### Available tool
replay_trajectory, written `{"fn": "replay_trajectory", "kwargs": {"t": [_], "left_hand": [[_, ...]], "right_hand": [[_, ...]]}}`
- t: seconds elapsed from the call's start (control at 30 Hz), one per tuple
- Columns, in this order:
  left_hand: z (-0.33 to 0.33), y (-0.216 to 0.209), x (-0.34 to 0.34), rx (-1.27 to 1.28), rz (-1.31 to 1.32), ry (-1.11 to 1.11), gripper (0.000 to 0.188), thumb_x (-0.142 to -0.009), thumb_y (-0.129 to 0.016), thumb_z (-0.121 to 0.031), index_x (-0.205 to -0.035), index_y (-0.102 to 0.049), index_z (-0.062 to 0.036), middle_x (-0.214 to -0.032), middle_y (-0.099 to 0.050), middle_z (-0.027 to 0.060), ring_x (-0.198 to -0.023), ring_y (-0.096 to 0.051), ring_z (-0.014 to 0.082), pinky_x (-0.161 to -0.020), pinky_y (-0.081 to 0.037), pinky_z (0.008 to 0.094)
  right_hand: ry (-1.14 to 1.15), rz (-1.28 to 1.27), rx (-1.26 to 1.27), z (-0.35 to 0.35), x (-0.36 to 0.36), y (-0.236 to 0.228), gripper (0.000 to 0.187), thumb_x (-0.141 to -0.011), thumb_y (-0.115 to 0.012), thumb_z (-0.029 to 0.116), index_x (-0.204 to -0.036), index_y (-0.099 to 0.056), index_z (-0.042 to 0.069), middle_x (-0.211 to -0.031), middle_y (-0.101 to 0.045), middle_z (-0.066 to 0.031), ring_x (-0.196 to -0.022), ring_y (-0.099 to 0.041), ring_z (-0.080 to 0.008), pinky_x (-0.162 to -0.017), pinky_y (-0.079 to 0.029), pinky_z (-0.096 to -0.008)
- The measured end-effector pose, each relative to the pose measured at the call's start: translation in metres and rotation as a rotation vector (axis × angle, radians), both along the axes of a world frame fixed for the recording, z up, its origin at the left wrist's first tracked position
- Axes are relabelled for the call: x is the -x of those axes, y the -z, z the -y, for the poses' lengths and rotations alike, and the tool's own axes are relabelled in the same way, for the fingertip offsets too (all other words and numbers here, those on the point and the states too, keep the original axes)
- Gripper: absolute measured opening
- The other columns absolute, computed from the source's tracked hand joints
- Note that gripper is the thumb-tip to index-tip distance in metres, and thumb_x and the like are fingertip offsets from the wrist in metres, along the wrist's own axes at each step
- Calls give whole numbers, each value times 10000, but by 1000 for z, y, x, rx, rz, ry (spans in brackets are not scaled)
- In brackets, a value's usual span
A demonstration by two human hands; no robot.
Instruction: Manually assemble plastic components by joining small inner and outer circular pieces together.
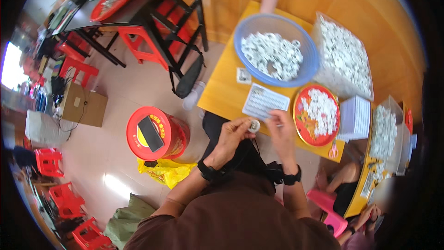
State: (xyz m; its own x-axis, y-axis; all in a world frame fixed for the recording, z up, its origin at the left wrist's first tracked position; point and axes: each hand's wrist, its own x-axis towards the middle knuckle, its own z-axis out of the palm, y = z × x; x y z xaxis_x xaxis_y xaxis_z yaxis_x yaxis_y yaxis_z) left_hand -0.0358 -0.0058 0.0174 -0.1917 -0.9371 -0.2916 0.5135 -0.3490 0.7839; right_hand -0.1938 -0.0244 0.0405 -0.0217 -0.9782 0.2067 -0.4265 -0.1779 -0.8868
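Round white piece (pixel 254 126), with a darker middle, sits at the tips of your left hand (pixel 231 138), pinched between thumb and fingers near the front edge of the worktop (pixel 223 93). Your right hand (pixel 283 135) is just beside it, fingers bent, but blurred; you cannot tell from this view whether it holds anything.

Expect the piece to be light, since it looks small enough for a fingertip grip. It is probably stiff, like hard plastic, so a modest squeeze should not bend it. Its pale surface looks smooth and may slip if your fingers are damp — take it by opposite sides of the rim and leave the middle uncovered. Treat that darker middle as the more delicate part; its detail is too small to judge.

Beyond your hands lies a white tray (pixel 264 102) marked with rows. Similar-looking white pieces fill much of the blue basin (pixel 309 65) and lie heaped on the red plate (pixel 305 128) to the right — gripping one at a time should suit them too.
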Motion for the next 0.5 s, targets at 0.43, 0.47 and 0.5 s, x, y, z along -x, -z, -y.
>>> {"fn": "replay_trajectory", "kwargs": {"t": [0.43,0.47,0.5], "left_hand": [[-6,-7,-2,29,-48,111,266,-918,-507,-181,-1080,-593,12,-954,-618,58,-793,-595,97,-705,-519,220],[-6,-7,-2,30,-44,106,265,-919,-506,-180,-1079,-594,12,-955,-619,57,-792,-595,97,-704,-519,219],[-6,-8,-2,30,-40,104,265,-919,-505,-179,-1078,-595,13,-957,-620,57,-791,-596,96,-704,-519,219]], "right_hand": [[29,-773,136,36,92,13,240,-714,-527,-73,-921,-609,17,-944,-575,-181,-868,-556,-355,-750,-447,-407],[41,-730,93,34,92,11,229,-708,-518,-84,-894,-613,11,-892,-581,-193,-824,-570,-361,-721,-455,-412],[44,-708,117,35,91,11,182,-717,-524,-72,-861,-607,3,-812,-578,-210,-739,-573,-380,-652,-454,-428]]}}
